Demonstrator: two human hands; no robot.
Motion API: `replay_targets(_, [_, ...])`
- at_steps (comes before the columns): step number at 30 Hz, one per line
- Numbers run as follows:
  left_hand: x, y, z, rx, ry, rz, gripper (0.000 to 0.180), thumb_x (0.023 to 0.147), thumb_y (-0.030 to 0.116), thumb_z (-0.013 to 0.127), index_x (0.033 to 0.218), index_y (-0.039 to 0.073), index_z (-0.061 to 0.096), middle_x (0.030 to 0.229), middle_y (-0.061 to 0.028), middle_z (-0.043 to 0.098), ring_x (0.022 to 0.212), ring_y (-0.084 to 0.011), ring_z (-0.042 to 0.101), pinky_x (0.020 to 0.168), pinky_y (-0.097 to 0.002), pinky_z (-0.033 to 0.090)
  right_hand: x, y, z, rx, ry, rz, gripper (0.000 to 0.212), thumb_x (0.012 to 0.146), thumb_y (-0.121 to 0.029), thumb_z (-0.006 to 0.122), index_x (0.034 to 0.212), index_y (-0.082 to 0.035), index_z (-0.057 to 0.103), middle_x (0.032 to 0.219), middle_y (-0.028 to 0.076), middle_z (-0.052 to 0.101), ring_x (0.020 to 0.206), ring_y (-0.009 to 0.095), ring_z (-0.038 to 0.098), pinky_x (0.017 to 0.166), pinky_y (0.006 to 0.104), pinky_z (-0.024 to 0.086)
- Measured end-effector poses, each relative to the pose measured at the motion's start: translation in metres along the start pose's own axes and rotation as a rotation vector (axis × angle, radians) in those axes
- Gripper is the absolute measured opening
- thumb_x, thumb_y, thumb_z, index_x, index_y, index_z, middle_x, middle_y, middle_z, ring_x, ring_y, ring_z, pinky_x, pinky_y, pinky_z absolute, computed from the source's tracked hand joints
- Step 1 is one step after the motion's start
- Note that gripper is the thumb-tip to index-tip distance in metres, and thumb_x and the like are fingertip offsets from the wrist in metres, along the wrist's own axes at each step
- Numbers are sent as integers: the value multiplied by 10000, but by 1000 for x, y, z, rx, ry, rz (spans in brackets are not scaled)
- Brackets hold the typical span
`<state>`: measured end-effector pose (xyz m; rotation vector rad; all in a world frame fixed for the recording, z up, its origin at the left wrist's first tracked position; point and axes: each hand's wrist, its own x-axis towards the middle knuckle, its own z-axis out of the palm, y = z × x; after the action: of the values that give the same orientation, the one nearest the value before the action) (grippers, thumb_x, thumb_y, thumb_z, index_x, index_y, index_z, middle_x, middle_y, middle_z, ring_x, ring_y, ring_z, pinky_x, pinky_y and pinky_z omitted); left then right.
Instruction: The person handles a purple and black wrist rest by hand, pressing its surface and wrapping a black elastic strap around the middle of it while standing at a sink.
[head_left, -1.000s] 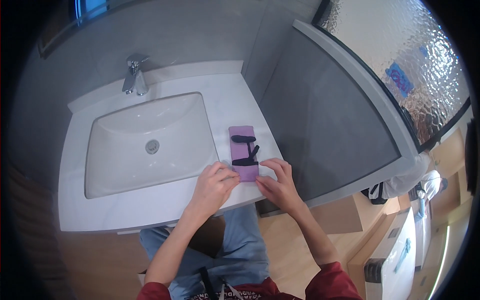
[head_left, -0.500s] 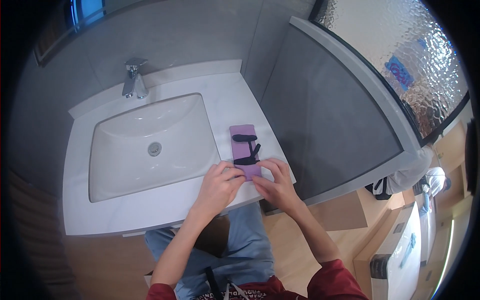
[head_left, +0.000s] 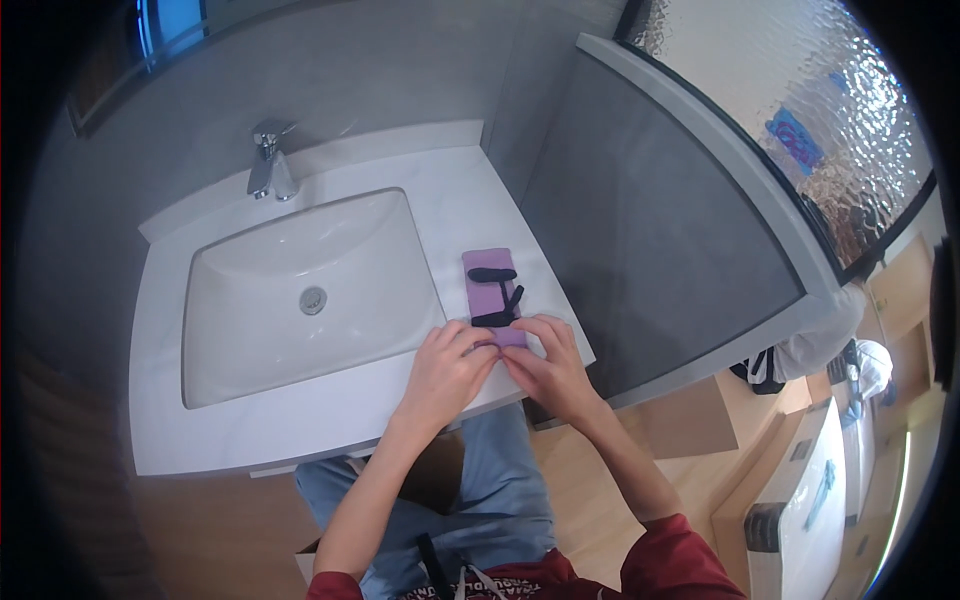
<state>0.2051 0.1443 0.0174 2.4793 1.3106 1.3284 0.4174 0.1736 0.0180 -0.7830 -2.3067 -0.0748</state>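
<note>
A flat purple strip [head_left: 483,262], which looks like folded cloth, lies on the white counter to the right of the basin. On it rest black pieces [head_left: 492,275]: two elongated bars, one above the other, with a thin strap between them and a short stub to the right. What they are I cannot make out. My left hand [head_left: 445,368] is closed at the strip's near end, fingertips pinching its edge. My right hand [head_left: 553,368] is closed on the same edge from the right, thumb tip beside the left fingers. The fingers partly hide that end.
The white counter [head_left: 300,440] holds a rectangular basin [head_left: 255,340] with a chrome faucet [head_left: 270,165] behind it. A grey partition [head_left: 670,220] topped with textured glass stands to the right. Beyond it are a person's grey sleeve [head_left: 815,345] and a white-topped table [head_left: 815,500].
The near end of the purple strip shows shorter now, turned up under my fingertips. My hands have come closer together there. The black pieces stay in place on the strip.
</note>
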Motion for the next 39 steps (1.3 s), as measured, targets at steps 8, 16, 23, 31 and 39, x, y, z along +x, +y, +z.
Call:
replay_targets(8, [-2,0,0,-102,11,-117,279,828,84,794,1096,33,737,1119,-89,683,1045,-302,646,868,-424,532,3,3,-9,10,-15,-21,242,764,-35,831,991,-44,747,1316,117,605,1237,351,560,1031,475,476])
replay_targets(16, [-3,5,-2,-37,76,-255,430,796,141,847,1178,20,691,1112,-121,686,1035,-337,637,904,-437,505,5,5,-16,242,-99,275,389,821,-76,825,1178,-24,679,1261,190,616,1172,385,612,958,415,539])
replay_targets(23, [-8,-1,4,-23,18,-280,461,773,175,879,1170,28,696,1089,-127,696,1023,-343,640,896,-445,507,-3,8,-19,146,-126,235,324,837,-68,774,1140,-14,671,1096,158,664,1034,366,647,896,435,552])
replay_targets(31, [-6,-3,1,-76,115,-495,453,757,170,892,1151,42,707,1078,-118,714,974,-331,659,847,-443,508,-1,2,-10,225,-91,145,199,857,-21,743,1051,0,708,1006,154,709,962,351,678,842,427,562])
replay_targets(39, [-13,13,11,28,127,-421,400,790,80,847,1162,30,708,988,-131,737,914,-307,673,848,-438,526,17,22,-26,139,-6,263,198,860,-42,719,1054,-12,691,994,165,679,944,362,671,817,448,562])
